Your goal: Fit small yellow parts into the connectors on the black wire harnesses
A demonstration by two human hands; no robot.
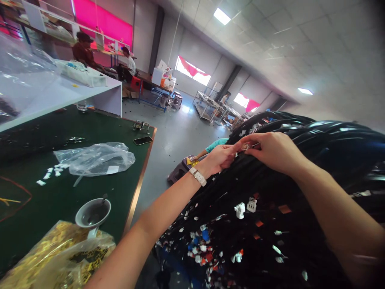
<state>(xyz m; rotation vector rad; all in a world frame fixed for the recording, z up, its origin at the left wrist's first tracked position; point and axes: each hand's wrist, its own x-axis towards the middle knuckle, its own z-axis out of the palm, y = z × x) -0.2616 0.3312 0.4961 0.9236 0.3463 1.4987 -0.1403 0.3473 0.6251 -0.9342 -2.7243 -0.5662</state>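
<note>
My left hand [221, 158], with a white band on its wrist, is closed, its thumb and forefinger pinching at a small pale wire connector [246, 147]. From the other side, the fingertips of my right hand [275, 152] close on the same connector. Its details are too small to make out. Both hands are over a large bundle of black cables [300, 176]. Below them, white plug housings [240, 210] hang among the cables, along with many blue, red and orange connector ends [204, 235].
A green-topped table [120, 200] at left carries a clear plastic bag [102, 158], a phone [142, 141], a cup [93, 212] and a bag of yellow parts [57, 253]. Beyond the bundle, a person's teal sleeve [216, 144] reaches over a stool [179, 170]. Other people sit farther back.
</note>
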